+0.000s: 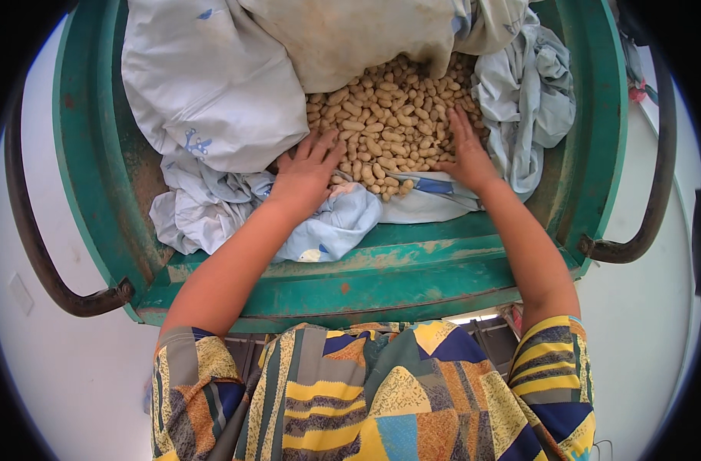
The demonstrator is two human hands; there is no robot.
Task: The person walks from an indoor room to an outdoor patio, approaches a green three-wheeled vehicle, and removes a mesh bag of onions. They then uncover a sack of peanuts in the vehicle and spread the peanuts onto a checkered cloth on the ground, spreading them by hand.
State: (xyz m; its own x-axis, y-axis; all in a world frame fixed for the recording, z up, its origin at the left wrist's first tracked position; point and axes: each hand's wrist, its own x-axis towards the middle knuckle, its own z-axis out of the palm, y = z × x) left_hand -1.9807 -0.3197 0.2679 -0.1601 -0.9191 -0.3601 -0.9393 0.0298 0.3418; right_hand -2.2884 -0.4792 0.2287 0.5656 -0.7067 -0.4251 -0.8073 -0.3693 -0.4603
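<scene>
A heap of unshelled peanuts (390,127) lies on pale printed cloth in a green metal cart bed. At the heap's left edge rests my left hand (310,164), palm down, fingers spread, its fingertips touching the nuts. My right hand (468,152) is at the right edge, fingers pointing away from me, thumb apart, with no nut held in it. Crumpled pale blue cloth (333,225) bunches under my left wrist. A large white cloth (218,86) bulges behind the left hand, and a stained cloth fold (367,40) covers the far side of the heap.
The cart's green metal near edge (356,294) runs between my body and the cloth. Its side walls rise at left (85,150) and right (604,115), with a dark curved handle bar outside each. More crumpled cloth (523,98) lies along the right inner side.
</scene>
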